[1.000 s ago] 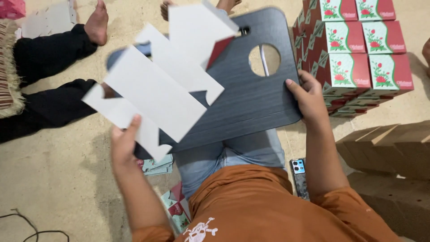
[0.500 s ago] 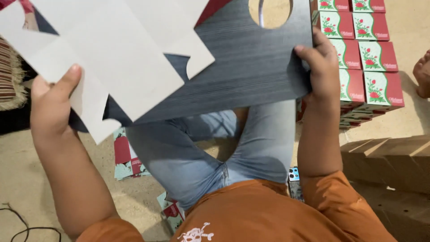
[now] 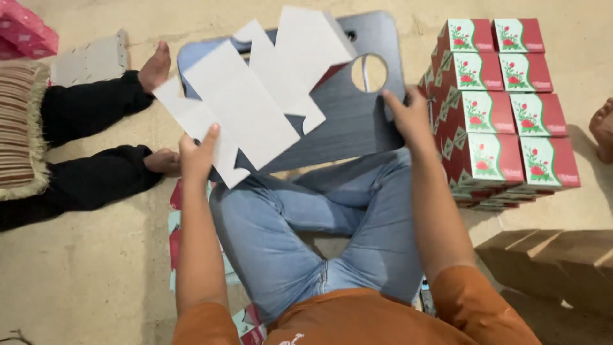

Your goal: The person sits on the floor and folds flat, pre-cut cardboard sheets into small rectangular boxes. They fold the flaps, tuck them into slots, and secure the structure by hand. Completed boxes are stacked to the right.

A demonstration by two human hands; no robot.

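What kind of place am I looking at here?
Likely an informal floor workspace for folding cartons: the person sits on a bare floor, beside stacked finished red-and-green boxes, with flat white box blanks on a grey board.

floor: bare tan, under everything
right of the grip: stacked boxes
left of it: striped cushion

The head camera is looking steeply down from the wearer's head, close over the lap and crossed legs. It's facing forward across the floor, taking in the stacked boxes at right.
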